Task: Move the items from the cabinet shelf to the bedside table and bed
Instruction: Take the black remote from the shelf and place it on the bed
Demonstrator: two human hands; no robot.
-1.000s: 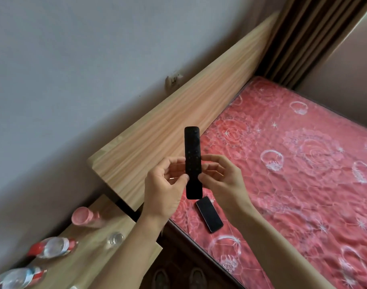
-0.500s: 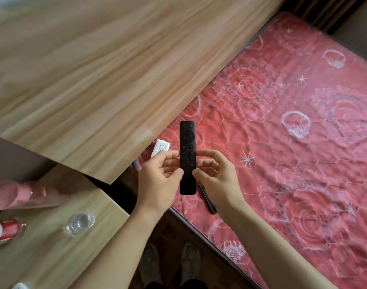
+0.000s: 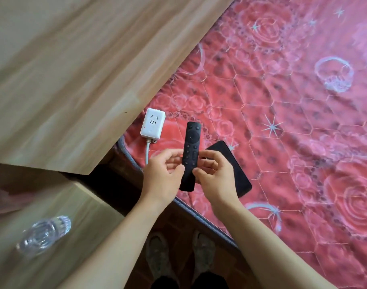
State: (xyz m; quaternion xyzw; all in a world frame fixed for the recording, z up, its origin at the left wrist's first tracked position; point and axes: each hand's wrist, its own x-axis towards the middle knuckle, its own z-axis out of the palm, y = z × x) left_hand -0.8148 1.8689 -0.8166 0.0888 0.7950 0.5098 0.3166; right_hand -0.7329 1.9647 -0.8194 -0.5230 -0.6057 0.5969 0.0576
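Scanning from the left, I see a clear plastic bottle (image 3: 45,232), blurred, on the wooden bedside table (image 3: 84,207). Above it the pale wooden headboard (image 3: 74,69) fills the upper left corner. Just off its edge a white socket block (image 3: 153,124) lies on the red patterned bed (image 3: 293,122), its cord running toward the mattress edge. Next comes the left hand (image 3: 161,176), thumb and fingers pinching the left side of the black remote (image 3: 190,157). The remote points away from me, buttons up, over the bed's near corner; I cannot tell whether it touches the mattress. The right hand (image 3: 216,176) pinches its right side likewise. Below the hands, two shoes (image 3: 158,255) stand on the floor. Partly under the right hand, a black phone (image 3: 239,174) lies flat on the bed.
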